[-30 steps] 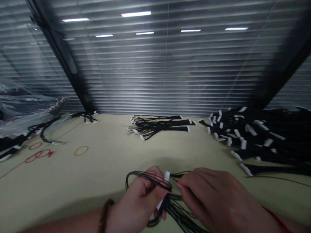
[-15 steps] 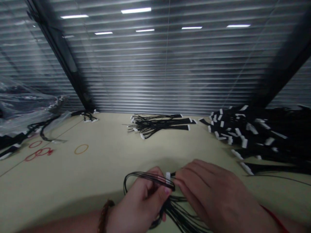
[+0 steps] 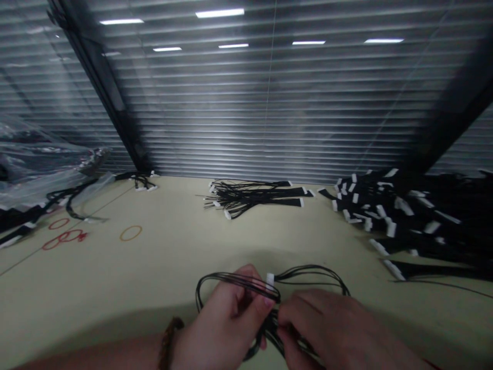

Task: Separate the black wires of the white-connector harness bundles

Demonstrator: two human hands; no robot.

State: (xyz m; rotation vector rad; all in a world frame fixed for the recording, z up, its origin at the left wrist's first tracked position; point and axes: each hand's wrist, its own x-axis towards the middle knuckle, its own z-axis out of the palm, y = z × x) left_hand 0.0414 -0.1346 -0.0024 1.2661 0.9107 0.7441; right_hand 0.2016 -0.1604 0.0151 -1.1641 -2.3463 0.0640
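Close to me at the bottom of the head view, my left hand [image 3: 233, 321] is closed around a bundle of thin black wires [image 3: 215, 277], thumb pressed on top. Some wires loop out to the left of it. A white connector [image 3: 270, 280] sticks up just beyond the thumb, and more wires arc from it to the right. My right hand [image 3: 327, 326] is closed on the lower wires of the same bundle, its fingertips bent inward beside the left thumb. Part of the bundle is hidden beneath both hands.
Several black cables with white connectors [image 3: 258, 195] lie at the table's back edge. A big pile of similar cables [image 3: 435, 216] covers the right. On the left are red rubber bands [image 3: 63, 238], a yellow one [image 3: 131, 233] and a clear plastic bag [image 3: 46, 159]. Blinds [image 3: 246, 103] stand behind.
My right hand has moved down and toward me, from beside the white connector to the lower wires. Wires now arc out to the right of the connector. My left hand keeps its grip.
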